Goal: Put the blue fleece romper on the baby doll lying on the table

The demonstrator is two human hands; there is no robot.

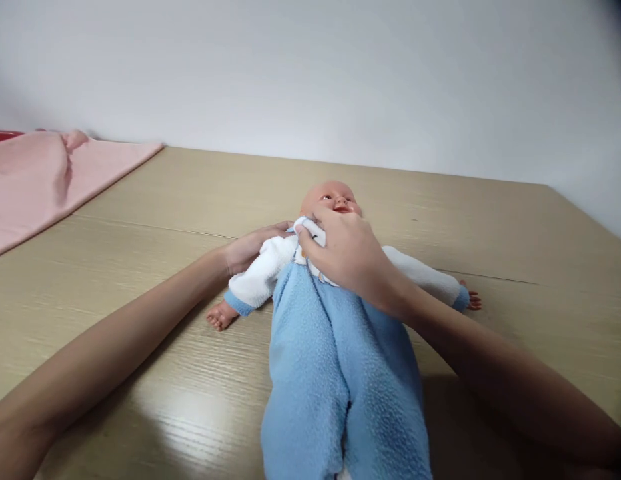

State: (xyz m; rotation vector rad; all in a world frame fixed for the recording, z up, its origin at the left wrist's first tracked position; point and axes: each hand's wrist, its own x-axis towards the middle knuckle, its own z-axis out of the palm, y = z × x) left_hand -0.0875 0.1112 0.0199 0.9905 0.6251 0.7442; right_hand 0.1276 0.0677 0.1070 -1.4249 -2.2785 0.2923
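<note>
A baby doll (331,193) lies on its back with its head away from me and its arms spread out. It wears a fleece romper (310,347), blue below with white sleeves and a blue-and-white neckline. My right hand (353,253) is over the doll's chest, thumb and fingers closed on the white collar (310,227) just under its chin. On the other side, my left hand (253,250) reaches behind the white sleeve to the doll's shoulder. Its visible fingers are stretched out, and the tips are hidden behind the collar and shoulder.
The doll rests on a light wooden table (190,360) with a seam across it. A pink cloth (35,180) covers the far left corner, and part of a red object (4,136) shows behind it. A plain pale wall (310,80) rises beyond the table's back edge.
</note>
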